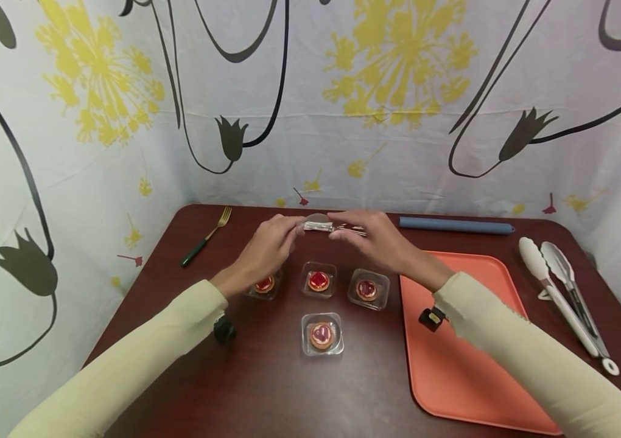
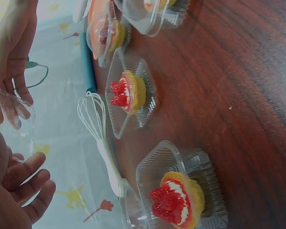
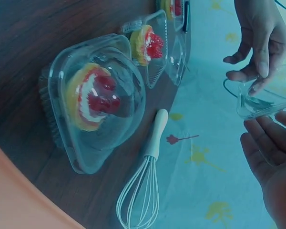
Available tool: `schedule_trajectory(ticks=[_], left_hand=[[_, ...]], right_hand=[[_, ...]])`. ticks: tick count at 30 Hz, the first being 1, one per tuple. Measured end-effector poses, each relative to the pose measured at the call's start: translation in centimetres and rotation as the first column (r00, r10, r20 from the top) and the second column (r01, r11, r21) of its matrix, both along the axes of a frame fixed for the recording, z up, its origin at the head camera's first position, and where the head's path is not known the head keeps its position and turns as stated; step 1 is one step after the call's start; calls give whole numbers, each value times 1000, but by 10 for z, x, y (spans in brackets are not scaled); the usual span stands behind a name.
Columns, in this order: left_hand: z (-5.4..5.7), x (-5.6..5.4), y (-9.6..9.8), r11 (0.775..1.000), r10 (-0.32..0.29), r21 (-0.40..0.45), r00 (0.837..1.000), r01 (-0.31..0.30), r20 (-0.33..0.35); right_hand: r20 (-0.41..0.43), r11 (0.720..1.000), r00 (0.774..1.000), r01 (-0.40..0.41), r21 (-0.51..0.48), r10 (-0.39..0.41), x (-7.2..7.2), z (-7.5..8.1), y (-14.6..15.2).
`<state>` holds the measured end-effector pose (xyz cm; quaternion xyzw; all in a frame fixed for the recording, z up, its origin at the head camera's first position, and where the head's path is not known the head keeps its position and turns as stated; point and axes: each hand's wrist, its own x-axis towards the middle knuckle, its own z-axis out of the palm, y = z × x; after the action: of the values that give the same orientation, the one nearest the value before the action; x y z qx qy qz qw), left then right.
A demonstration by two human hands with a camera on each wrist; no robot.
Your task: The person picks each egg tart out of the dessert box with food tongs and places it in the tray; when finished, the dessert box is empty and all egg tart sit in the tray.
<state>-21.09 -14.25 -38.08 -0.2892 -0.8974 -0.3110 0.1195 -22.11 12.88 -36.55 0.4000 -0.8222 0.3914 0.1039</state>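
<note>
My left hand (image 1: 273, 244) and right hand (image 1: 373, 236) hold a clear plastic lid (image 3: 269, 98) between them, raised above the far part of the table. The left thumb and fingers pinch one edge; the right fingers lie along the opposite side. Below stand fruit tarts in clear square containers. The middle tart (image 1: 318, 281) and the left tart (image 1: 264, 284), partly hidden by my left hand, have no lids on. Domed lids cover the right tart (image 1: 367, 290) and the front tart (image 1: 322, 334).
A whisk (image 2: 107, 152) lies at the back beside a loose clear lid (image 3: 176, 59). At far left is a green-handled fork (image 1: 206, 237). To the right are an orange tray (image 1: 453, 365), a blue rod (image 1: 455, 225) and white tongs (image 1: 568, 301).
</note>
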Motion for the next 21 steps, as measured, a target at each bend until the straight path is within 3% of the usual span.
schedule_trajectory(ticks=[6,11,17,21], left_hand=[[2,-6,4,999,-3,38,1000,3,9],[1,-10,8,995,21,94,995,-30,96],[-4,-16,11,970,61,212,963,-120,264],[-7,-20,11,949,90,256,936,-184,340]], right_hand=[[29,994,995,100,-43,-99,-3,1,2],[71,978,979,197,-72,-192,-7,-3,0],[152,966,964,236,-104,-219,-12,-13,-5],[200,961,954,249,-119,-223,-12,-18,-11]])
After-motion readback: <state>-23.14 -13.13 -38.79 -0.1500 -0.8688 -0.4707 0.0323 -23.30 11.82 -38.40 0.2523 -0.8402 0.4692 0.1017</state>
